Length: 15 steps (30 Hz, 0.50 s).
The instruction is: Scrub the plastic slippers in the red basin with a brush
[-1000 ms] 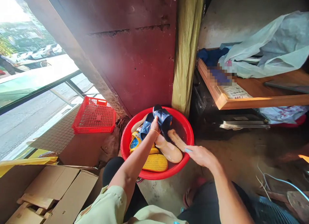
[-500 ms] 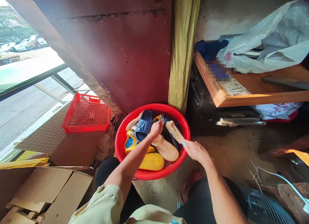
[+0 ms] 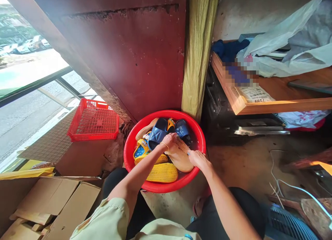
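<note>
A red basin point(image 3: 129, 164) holds several slippers in water. My left hand point(image 3: 169, 140) is closed on the far end of a beige slipper point(image 3: 179, 160). In my right hand point(image 3: 199, 159) is the handle of a scrub brush point(image 3: 183, 145), its pale bristles against the beige slipper and partly hidden. Beside my left hand lies a dark blue slipper point(image 3: 157, 136), and another blue slipper point(image 3: 182, 127) sits farther back. Nearer to me are a yellow slipper point(image 3: 163, 173), sole up, and a yellow-and-blue slipper point(image 3: 140, 149). A second beige slipper point(image 3: 145, 128) rests at the back left.
A red plastic crate point(image 3: 94, 124) stands left of the basin. Cardboard boxes point(image 3: 49, 198) fill the lower left. Behind the basin rise a dark red door panel point(image 3: 135, 60) and a yellowish curtain point(image 3: 198, 60). A wooden tray point(image 3: 285, 105) juts out at the right.
My right hand has moved left and inward with the brush, bringing its bristles onto the beige slipper. My left hand keeps hold of that slipper; the blue slipper at the back shows more fully.
</note>
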Each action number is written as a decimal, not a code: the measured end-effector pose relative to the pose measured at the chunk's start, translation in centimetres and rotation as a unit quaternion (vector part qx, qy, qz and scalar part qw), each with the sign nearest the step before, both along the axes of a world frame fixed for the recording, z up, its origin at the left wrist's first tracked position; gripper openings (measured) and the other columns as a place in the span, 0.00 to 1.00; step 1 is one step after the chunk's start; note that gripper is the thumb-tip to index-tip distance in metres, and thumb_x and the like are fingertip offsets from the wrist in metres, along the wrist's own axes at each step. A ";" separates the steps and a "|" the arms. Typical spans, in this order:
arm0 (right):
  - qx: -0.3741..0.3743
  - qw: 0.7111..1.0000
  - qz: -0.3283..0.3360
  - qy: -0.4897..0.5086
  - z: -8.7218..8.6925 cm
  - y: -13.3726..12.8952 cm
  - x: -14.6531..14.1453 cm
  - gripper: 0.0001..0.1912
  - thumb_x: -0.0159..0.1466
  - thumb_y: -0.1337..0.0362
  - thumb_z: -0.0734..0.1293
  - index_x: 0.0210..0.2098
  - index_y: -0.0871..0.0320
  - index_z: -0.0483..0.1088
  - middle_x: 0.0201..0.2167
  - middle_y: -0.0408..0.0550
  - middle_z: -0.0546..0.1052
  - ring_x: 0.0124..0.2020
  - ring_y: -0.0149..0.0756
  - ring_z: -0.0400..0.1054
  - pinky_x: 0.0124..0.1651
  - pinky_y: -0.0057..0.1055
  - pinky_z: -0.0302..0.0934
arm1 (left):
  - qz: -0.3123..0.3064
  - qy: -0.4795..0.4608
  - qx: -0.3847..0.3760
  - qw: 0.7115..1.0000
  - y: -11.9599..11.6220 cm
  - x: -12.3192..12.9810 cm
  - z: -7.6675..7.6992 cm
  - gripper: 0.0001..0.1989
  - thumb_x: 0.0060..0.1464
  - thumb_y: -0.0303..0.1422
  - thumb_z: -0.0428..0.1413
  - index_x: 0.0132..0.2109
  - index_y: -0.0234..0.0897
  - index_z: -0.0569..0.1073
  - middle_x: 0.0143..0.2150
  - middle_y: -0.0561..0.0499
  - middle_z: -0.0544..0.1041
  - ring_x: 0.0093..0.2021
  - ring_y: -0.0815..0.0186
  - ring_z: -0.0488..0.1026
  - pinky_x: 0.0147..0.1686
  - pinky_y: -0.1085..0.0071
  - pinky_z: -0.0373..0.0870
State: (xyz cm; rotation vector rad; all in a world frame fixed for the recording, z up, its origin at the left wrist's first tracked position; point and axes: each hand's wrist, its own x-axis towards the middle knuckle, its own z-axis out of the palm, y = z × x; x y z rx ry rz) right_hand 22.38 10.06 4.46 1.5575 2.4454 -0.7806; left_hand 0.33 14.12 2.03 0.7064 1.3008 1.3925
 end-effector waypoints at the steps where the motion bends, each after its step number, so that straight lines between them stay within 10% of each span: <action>1: -0.001 1.000 0.001 0.003 0.0 0.1 -0.1 0.25 0.68 0.70 0.57 0.60 0.54 0.72 0.47 0.57 0.82 0.53 0.45 0.75 0.53 0.38 0.65 | -0.014 0.021 0.014 1.000 -0.3 -1.1 0.9 0.14 0.44 0.14 0.61 0.33 0.38 0.76 0.41 0.45 0.79 0.60 0.55 0.68 0.66 0.67 0.54; 6: -0.001 1.000 -0.001 0.021 1.2 -0.1 -0.1 0.23 0.67 0.67 0.59 0.59 0.55 0.74 0.47 0.59 0.82 0.48 0.46 0.77 0.48 0.36 0.67 | 0.001 0.135 0.047 0.990 -1.1 -6.3 4.7 0.17 0.38 0.14 0.65 0.31 0.41 0.75 0.42 0.44 0.78 0.71 0.52 0.55 0.69 0.60 0.50; 15: 0.032 0.999 -0.024 0.024 3.9 -0.7 3.9 0.25 0.71 0.59 0.57 0.65 0.43 0.67 0.51 0.51 0.81 0.50 0.47 0.77 0.48 0.37 0.67 | -0.003 0.159 0.037 0.987 -2.2 -6.7 7.8 0.18 0.39 0.14 0.67 0.21 0.42 0.70 0.23 0.50 0.68 0.59 0.51 0.69 0.61 0.68 0.58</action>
